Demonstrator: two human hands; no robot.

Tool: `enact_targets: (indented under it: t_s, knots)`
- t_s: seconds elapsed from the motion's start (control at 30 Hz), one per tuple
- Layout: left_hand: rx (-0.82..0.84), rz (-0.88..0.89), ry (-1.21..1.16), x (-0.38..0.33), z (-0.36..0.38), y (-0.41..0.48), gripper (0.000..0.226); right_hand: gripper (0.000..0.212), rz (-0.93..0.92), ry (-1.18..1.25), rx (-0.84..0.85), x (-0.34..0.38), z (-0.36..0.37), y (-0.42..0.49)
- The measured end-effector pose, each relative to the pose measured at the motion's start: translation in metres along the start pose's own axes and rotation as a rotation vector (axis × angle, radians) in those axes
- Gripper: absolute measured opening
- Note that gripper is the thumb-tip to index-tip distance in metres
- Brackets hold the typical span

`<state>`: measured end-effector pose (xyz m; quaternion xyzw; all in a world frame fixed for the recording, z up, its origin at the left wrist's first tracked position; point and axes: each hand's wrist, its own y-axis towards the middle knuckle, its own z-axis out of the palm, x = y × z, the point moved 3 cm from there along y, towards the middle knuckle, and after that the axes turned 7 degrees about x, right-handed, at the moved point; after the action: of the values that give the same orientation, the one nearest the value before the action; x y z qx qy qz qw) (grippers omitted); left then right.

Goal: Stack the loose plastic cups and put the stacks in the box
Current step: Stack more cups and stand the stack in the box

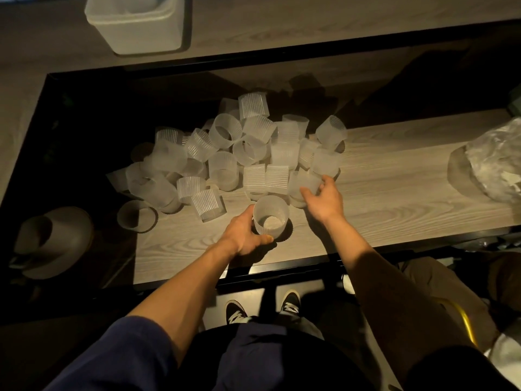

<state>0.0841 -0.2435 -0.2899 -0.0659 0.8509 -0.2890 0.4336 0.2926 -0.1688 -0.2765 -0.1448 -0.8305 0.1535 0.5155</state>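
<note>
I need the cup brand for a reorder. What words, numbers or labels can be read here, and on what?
None can be read.
The cups, white box and table show no print.
Pale patches on the plastic bag are too blurred to read.

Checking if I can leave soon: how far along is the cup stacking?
Barely started: no finished stack shows. The left hand grips an upright cup; the right hand grips a second cup at the pile's edge. The pile of loose cups remains, bound for the white box.
</note>
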Motion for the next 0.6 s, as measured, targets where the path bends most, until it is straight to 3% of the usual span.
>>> enact_targets:
  t_s: [0.1, 0.3, 0.43, 0.6]
  knots:
    - [0.0, -0.004, 0.014, 0.002, 0.0, 0.003, 0.089, 0.063, 0.001, 0.01, -0.063, 0.0, 0.0, -0.002]
    - [-0.003, 0.012, 0.006, 0.005, 0.002, 0.004, 0.09, 0.079, -0.021, 0.174, -0.206, -0.002, -0.012, -0.013]
    - [0.001, 0.013, 0.001, 0.007, 0.001, 0.006, 0.09, 0.074, -0.063, 0.29, -0.267, -0.001, -0.019, -0.027]
    - [0.008, 0.016, 0.001, 0.005, 0.001, 0.006, 0.089, 0.077, -0.154, 0.338, -0.203, 0.01, -0.018, -0.053]
